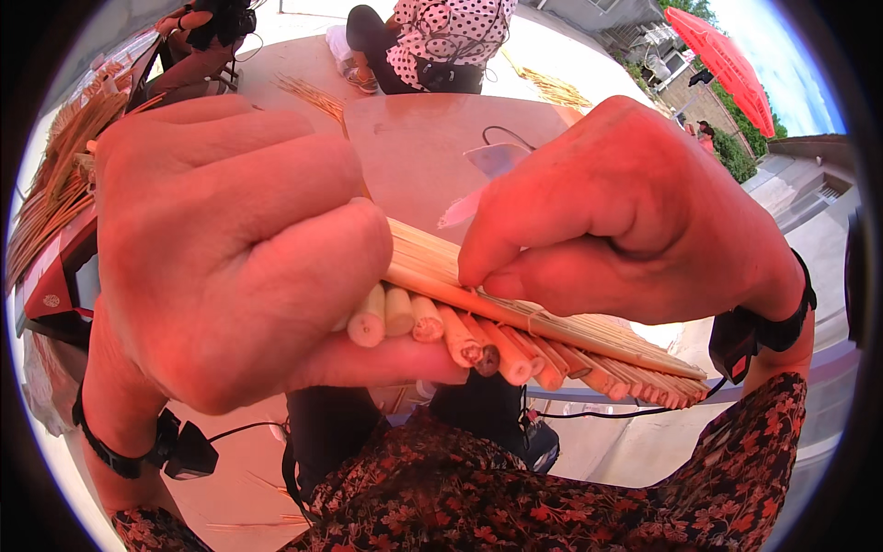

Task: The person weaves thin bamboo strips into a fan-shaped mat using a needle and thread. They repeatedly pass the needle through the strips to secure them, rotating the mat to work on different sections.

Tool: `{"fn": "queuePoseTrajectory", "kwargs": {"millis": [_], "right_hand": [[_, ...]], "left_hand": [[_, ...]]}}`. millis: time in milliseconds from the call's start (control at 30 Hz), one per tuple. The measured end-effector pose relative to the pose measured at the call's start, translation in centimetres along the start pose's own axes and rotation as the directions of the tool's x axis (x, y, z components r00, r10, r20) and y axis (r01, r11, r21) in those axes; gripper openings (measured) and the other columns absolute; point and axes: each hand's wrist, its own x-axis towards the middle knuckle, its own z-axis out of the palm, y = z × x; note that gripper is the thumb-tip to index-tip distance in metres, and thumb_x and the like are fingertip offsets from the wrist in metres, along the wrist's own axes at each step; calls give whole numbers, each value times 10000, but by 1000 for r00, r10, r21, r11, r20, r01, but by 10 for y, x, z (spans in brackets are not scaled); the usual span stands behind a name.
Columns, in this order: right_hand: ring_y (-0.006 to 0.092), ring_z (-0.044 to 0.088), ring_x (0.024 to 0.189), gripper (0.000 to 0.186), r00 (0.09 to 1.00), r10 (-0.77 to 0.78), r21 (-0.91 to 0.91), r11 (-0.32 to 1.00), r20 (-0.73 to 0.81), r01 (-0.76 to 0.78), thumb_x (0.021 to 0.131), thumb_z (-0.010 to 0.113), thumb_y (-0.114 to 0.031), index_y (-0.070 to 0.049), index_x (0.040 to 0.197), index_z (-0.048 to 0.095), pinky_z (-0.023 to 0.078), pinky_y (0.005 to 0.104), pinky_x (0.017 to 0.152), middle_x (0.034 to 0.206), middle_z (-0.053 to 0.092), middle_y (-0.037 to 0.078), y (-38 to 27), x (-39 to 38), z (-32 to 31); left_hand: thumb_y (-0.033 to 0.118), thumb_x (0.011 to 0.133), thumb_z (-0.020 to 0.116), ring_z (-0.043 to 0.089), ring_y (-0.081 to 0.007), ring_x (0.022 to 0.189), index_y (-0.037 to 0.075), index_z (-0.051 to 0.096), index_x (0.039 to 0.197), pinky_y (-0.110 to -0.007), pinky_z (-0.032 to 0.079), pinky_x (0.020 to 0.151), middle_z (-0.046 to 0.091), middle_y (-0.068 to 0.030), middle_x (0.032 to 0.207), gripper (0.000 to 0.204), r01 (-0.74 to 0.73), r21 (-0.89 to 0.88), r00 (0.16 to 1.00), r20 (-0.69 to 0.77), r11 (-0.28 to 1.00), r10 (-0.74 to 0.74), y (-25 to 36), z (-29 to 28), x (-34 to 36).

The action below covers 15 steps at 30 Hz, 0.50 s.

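A row of pale reed stalks, laid side by side with their cut round ends toward me, spans the space between my hands. My left hand is closed round the row's left part, its thumb under the cut ends. One longer stalk lies across the top of the row, near the ends. Over it, my right hand is closed in a pinch, fingertips down at the crossing stalk. Whatever sits between those fingertips is hidden. Thin binding shows around the crossing stalk, right of the pinch.
Beyond my hands is a pale table, with a translucent pink-and-white item on it. Bundles of reeds stand at the left, near a red box. A person in a dotted top sits across. A red umbrella stands far right.
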Motion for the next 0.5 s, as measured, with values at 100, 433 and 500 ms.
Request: {"fn": "queuePoseTrajectory", "kwargs": {"millis": [100, 433, 500], "right_hand": [[265, 613, 598, 57, 989, 98, -252, 965, 115, -66, 846, 705, -29, -38, 898, 683, 504, 333, 543, 716, 616, 61, -23, -1, 12], [232, 564, 595, 86, 970, -68, -85, 992, 232, 90, 896, 621, -51, -79, 832, 571, 477, 343, 495, 694, 484, 55, -25, -4, 52], [232, 562, 598, 103, 963, -25, -142, 988, 267, 65, 916, 607, -38, -86, 834, 569, 474, 341, 496, 702, 489, 53, -20, -1, 67]], "left_hand": [[567, 765, 768, 501, -204, 505, -22, 623, 782, -333, 336, 480, 525, -64, 642, 607, 44, -1, 997, 56, 999, -43, 23, -6, -10], [148, 665, 726, 701, -282, 696, -90, 682, 895, -345, 515, 574, 695, -183, 808, 334, 116, 59, 972, 198, 992, -125, 75, -16, -46], [159, 749, 718, 707, -286, 703, -94, 677, 919, -345, 518, 581, 696, -188, 815, 307, 147, 103, 935, 309, 984, -172, 82, -28, -53]]}}
